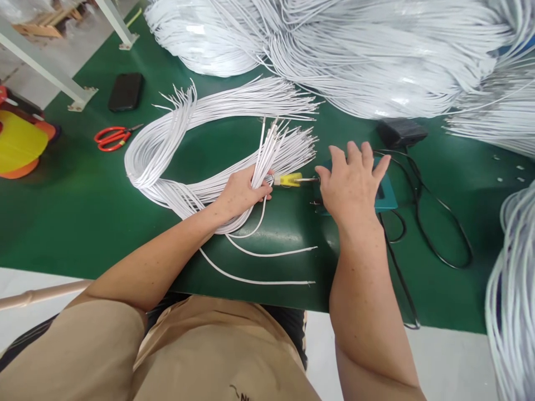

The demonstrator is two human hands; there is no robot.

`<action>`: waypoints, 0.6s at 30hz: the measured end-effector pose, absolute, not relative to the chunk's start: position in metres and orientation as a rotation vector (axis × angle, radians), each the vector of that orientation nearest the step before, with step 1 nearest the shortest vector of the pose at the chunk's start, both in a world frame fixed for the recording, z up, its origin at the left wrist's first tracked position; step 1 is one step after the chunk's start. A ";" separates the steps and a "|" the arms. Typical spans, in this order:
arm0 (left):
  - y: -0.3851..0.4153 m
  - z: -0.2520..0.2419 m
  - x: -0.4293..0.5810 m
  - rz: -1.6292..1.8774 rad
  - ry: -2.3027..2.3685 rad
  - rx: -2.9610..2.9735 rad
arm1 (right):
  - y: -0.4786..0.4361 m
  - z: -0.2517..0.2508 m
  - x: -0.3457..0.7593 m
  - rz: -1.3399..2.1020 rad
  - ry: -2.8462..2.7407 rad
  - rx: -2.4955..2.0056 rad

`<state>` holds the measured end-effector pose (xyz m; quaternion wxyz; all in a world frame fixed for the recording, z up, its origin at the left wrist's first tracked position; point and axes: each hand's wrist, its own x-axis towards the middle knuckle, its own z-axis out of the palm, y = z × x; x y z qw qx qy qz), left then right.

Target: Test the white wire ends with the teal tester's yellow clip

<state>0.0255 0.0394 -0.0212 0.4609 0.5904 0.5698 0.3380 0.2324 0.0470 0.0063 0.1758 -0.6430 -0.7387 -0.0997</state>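
My left hand (244,192) is closed around a bundle of white wires (263,156), near the middle of the table. At its fingertips is a yellow piece with a pale end (288,179); whether the fingers pinch it I cannot tell. A thin metal rod (308,180) runs from that piece toward my right hand (351,181). With fingers spread, my right hand lies over a teal box (387,195), covering most of it. More white wires (251,103) lie in a curved, bent-over bundle to the left, their stripped ends pointing right.
Large heaps of white wire (376,55) fill the back, and another coil (512,278) hangs at the right. A black adapter (402,132) and black cable (443,256) lie right of the box. Red-handled snips (112,137) and a black phone-like object (126,92) are at left.
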 end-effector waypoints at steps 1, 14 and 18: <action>0.039 -0.020 0.025 0.824 1.395 1.442 | 0.048 0.004 0.234 -0.282 -2.075 -1.856; 0.035 -0.014 0.011 0.968 1.219 1.285 | 0.013 0.025 0.170 0.430 -2.644 -0.921; 0.035 -0.015 0.009 0.916 1.155 1.162 | -0.002 0.024 0.151 0.407 -2.872 -1.050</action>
